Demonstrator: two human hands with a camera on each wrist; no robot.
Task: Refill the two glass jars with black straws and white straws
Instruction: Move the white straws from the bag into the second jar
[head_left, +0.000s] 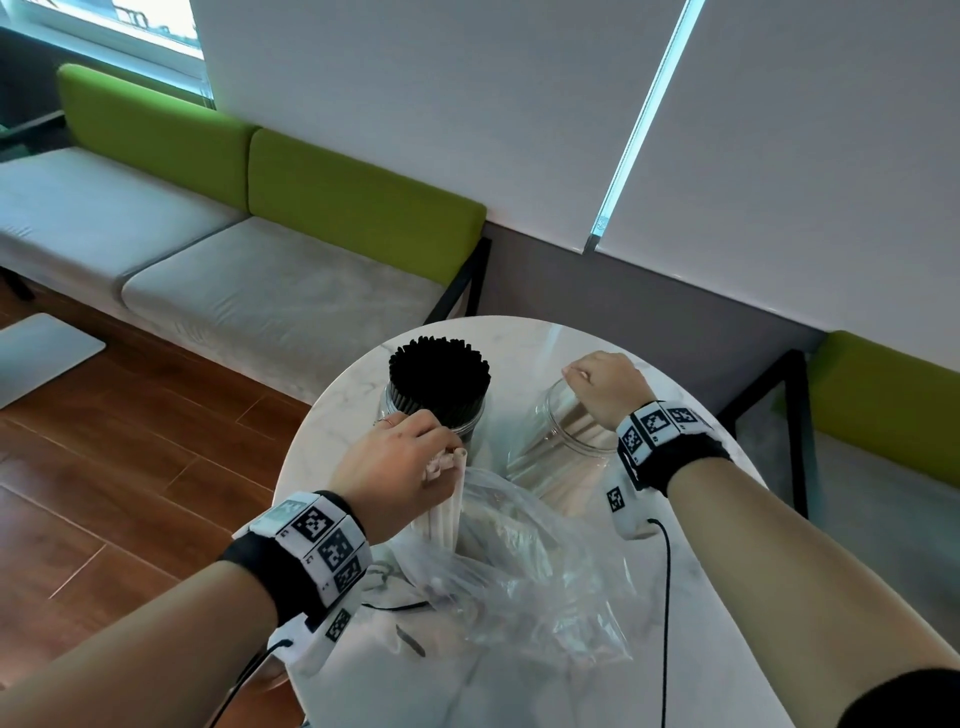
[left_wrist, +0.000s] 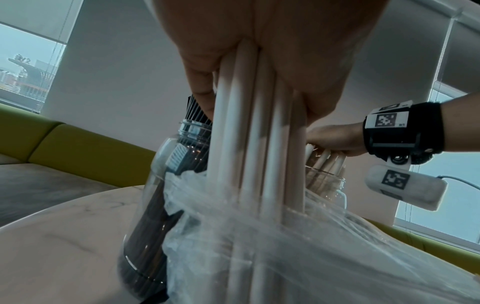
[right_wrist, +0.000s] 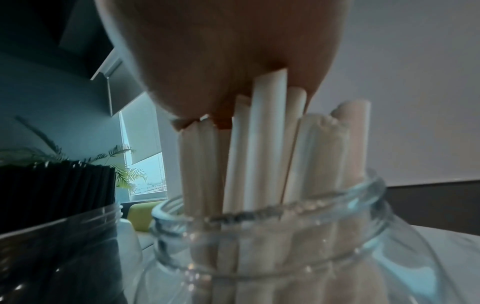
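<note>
Jars: black-straw jar (head_left: 435, 410) stood full on marble surface (head_left: 691, 597), clear jar (head_left: 563, 436) beside it | left hand (head_left: 395, 467) grasped bundle of white straws (left_wrist: 249, 133) rising from plastic bag (head_left: 524, 561) in front of clear jar | right hand (head_left: 605, 387) pinched second white bunch (right_wrist: 270, 144) standing inside clear jar.

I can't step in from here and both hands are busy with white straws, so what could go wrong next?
1. The left hand grips white straws rising from the plastic bag; the film could drag and spill loose ones across the table.
2. The bag lies against the full black-straw jar, so a tug might nudge it.
3. The right hand holds straws at the narrow mouth of the second jar; some may catch on the rim.
</note>
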